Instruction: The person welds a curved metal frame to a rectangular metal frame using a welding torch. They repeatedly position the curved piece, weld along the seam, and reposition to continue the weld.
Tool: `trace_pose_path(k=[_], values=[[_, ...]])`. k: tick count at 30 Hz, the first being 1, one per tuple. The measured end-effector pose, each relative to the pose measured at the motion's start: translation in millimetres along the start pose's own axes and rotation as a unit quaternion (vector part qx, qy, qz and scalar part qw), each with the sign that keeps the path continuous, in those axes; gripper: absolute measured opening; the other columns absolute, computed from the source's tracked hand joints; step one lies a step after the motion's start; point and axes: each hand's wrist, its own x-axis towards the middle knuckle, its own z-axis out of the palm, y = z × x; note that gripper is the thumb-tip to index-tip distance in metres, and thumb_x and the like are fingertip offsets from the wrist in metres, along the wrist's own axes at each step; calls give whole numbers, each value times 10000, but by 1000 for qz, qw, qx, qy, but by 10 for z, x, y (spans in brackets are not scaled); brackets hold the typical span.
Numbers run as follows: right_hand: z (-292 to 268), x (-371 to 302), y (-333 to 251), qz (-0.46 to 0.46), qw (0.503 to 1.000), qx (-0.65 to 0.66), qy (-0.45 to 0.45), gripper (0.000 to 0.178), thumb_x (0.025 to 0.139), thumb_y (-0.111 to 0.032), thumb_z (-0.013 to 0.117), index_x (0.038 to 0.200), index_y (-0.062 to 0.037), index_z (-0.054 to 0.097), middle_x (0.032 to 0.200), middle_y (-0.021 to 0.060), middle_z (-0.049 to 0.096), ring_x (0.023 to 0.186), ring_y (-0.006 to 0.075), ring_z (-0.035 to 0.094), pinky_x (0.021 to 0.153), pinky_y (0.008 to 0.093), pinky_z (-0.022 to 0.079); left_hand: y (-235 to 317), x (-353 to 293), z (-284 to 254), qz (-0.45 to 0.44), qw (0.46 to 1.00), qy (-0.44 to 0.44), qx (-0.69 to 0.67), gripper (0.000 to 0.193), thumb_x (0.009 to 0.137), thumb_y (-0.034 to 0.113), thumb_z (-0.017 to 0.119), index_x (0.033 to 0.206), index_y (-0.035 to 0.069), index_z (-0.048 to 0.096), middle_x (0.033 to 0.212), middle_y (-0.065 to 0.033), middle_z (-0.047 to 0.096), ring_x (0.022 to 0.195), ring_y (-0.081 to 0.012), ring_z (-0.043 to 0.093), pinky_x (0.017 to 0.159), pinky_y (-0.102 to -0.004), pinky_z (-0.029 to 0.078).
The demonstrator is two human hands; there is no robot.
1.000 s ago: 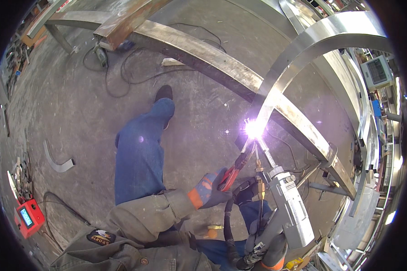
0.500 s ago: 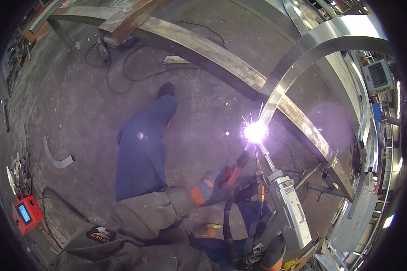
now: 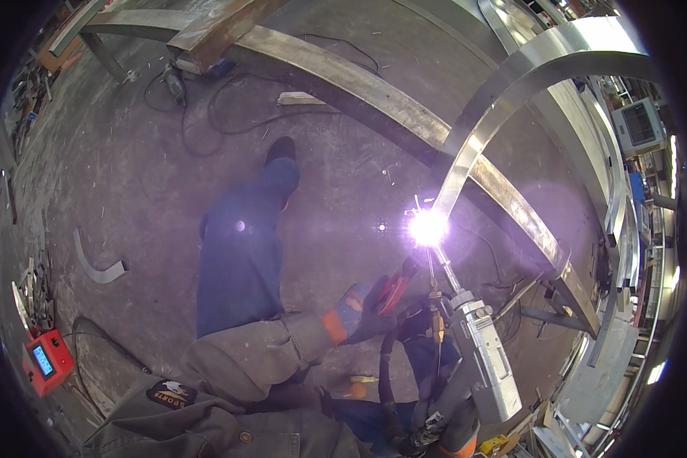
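Note:
A bright violet-white welding arc (image 3: 429,227) burns at the lower end of a curved flat metal bar (image 3: 459,183), and its glare hides the joint. My left hand (image 3: 351,314), in a blue-grey glove with an orange cuff, is closed round a red-handled tool (image 3: 395,291) that looks like pliers; its tip disappears toward the glare. Lower right, my gloved right hand (image 3: 459,435) is wrapped round the rear of a silver-grey welding gun (image 3: 487,359), mostly hidden behind it. The gun's nozzle points up into the arc. Beside it runs a thin feed tube with a brass fitting (image 3: 437,324).
A long steel beam (image 3: 351,72) crosses behind the curved bar. An angle grinder (image 3: 174,84) and its cable lie on the floor at upper left. A curved metal offcut (image 3: 99,267) and a red box with a lit display (image 3: 47,362) are at left. Metal stock lines the right.
The gun tip and arc have shifted very slightly left in the picture. Both hands keep their grips, and the arc still burns.

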Motion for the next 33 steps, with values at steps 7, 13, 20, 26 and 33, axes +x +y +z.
trace_pose_path(k=[7, 13, 20, 26, 33], values=[[6, -44, 17, 1, 1000, -1, 3, 484, 945, -334, 607, 1287, -5, 512, 982, 119, 639, 769, 205, 618, 649, 298, 511, 74, -24, -67, 17, 999, 2, 43, 674, 748, 255, 751, 1288, -66, 506, 846, -192, 625, 752, -242, 603, 682, -377, 493], [32, -61, 51, 3, 1000, -3, 6, 477, 944, -329, 607, 1283, -6, 513, 973, 114, 638, 758, 200, 614, 640, 293, 510, 78, 7, -27, 48, 996, 21, 72, 591, 752, 248, 742, 1207, -58, 520, 854, -202, 621, 754, -276, 612, 682, -399, 490], [24, -91, 70, 2, 1000, -3, 12, 469, 944, -323, 607, 1278, -8, 514, 962, 109, 637, 744, 193, 610, 630, 288, 508, 326, -75, -117, 5, 997, 25, 68, 510, 745, 208, 733, 1142, -22, 510, 882, -228, 617, 774, -352, 613, 691, -417, 489], [26, -150, 108, 4, 1000, -5, 18, 462, 944, -319, 607, 1274, -9, 515, 953, 105, 636, 732, 187, 606, 621, 283, 506, 300, -86, -106, -6, 997, 33, 69, 702, 717, 233, 768, 1270, -81, 473, 1044, -278, 613, 958, -383, 626, 794, -421, 499], [80, -202, 162, 15, 1000, -6, 26, 454, 944, -313, 607, 1270, -10, 517, 942, 100, 635, 719, 180, 601, 611, 278, 504, 281, -95, -49, 0, 999, 26, 19, 690, 762, 218, 765, 1307, -71, 457, 1044, -252, 618, 935, -321, 630, 784, -385, 512]])
